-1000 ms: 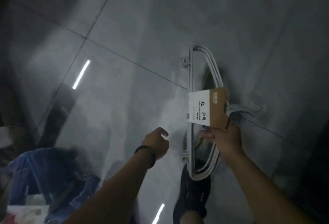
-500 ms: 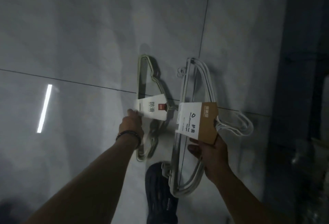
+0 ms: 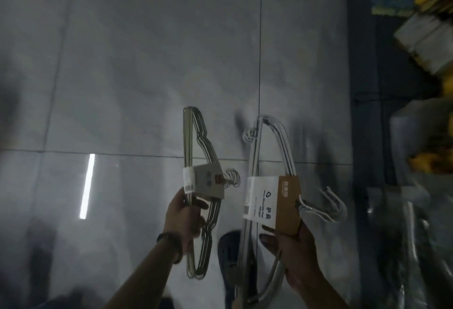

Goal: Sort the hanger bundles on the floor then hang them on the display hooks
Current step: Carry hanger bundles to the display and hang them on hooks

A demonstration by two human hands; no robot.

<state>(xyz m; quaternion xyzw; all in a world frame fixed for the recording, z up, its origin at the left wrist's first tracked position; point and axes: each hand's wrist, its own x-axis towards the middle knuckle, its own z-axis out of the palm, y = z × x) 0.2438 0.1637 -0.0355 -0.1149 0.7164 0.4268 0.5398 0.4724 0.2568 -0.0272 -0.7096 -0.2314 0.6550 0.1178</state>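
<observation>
Two hanger bundles are held up above the grey tiled floor [image 3: 122, 63], side by side and a little apart. The smaller greenish bundle [image 3: 187, 137] is on the left, with its wire hooks [image 3: 231, 179] turned to the right. It is gripped by the left hand [image 3: 183, 218] just under its paper band [image 3: 204, 181], the fingers curled round the frames. The larger white bundle [image 3: 285, 146] is carried by the right hand [image 3: 294, 254], whose fingers are closed on the lower edge of its brown and white card [image 3: 269, 200]. Its plastic hooks [image 3: 329, 204] also point right.

The sorting step seems to be in hand: the two kinds are compared or kept separate, one in each hand. No display hooks are seen in this view, so hanging is not yet begun. For the next move, each bundle is probably to be turned hooks-up and carried to its proper place. A dark shoe [image 3: 229, 254] is seen below, and stacked goods [image 3: 426, 29] lie at the right edge.
</observation>
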